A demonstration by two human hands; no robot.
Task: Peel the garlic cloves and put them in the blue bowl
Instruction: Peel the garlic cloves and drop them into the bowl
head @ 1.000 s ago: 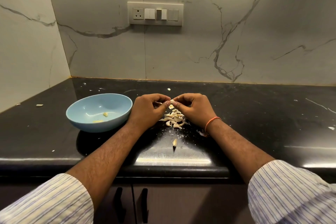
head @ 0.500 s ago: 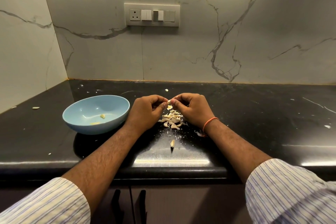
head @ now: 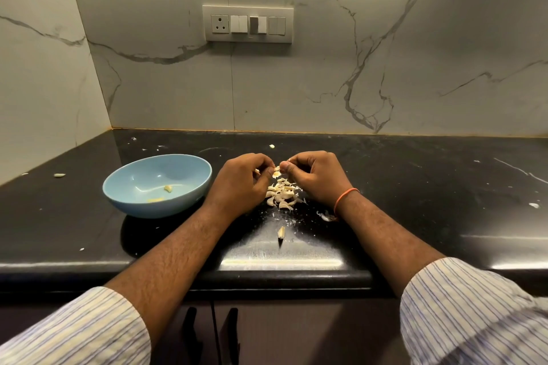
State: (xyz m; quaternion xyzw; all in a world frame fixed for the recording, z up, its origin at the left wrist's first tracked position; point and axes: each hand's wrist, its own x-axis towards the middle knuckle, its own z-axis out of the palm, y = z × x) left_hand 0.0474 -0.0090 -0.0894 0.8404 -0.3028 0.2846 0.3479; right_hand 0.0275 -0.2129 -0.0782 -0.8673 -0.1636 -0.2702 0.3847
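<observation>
Garlic clove between both hands

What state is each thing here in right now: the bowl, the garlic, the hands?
Blue bowl: upright, two pale pieces inside.
Garlic pile: heaped on the counter between the hands.
Left hand: fingers curled, pinching a small garlic piece.
Right hand: fingers curled, pinching it too.
Lone clove: lying near the counter edge.

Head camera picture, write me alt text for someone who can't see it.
Two hands, left and right, pinch a garlic clove above a pile of garlic skins on a black counter. A blue bowl holding two peeled pieces sits beside the left hand.
</observation>
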